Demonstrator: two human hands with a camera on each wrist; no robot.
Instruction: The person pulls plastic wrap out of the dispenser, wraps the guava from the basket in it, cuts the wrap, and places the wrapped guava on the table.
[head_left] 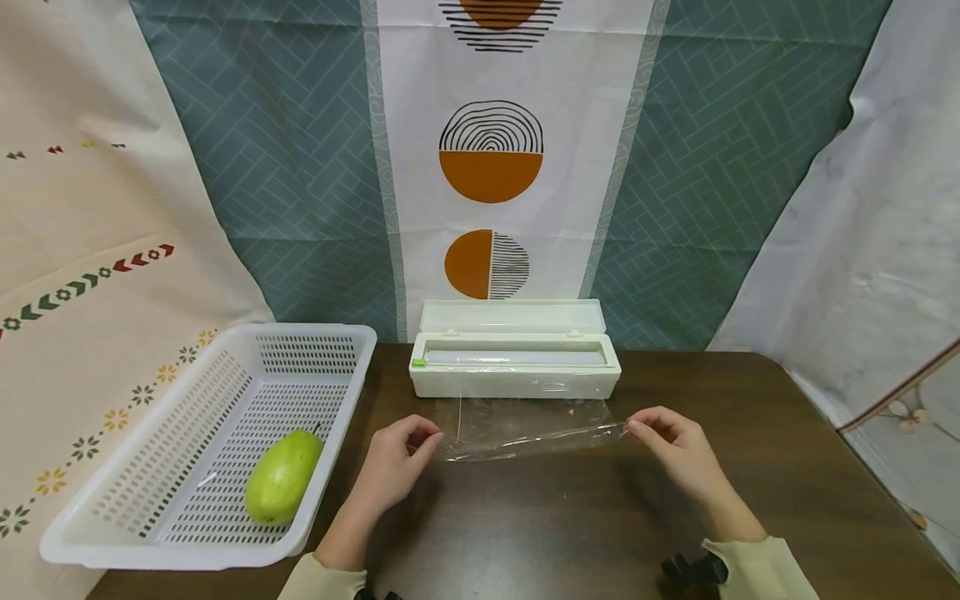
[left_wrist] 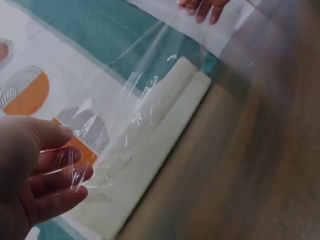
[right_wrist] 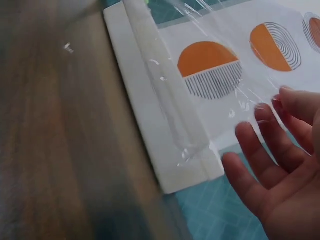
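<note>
The left hand pinches the left near corner of a sheet of cling film, and the right hand pinches its right near corner. The film stretches between them, out of a white dispenser box, its lid raised, at the worktop's far edge. Left, a white plastic basket holds a green fruit.

Left hand: 1
Right hand: 1
Plastic film: 1 sheet
White dispenser box: 1
Box lid: 1
White basket: 1
Green fruit: 1
Sleeves: 2
Table: 1
Printed circles: 3 (topmost cut off)
</note>
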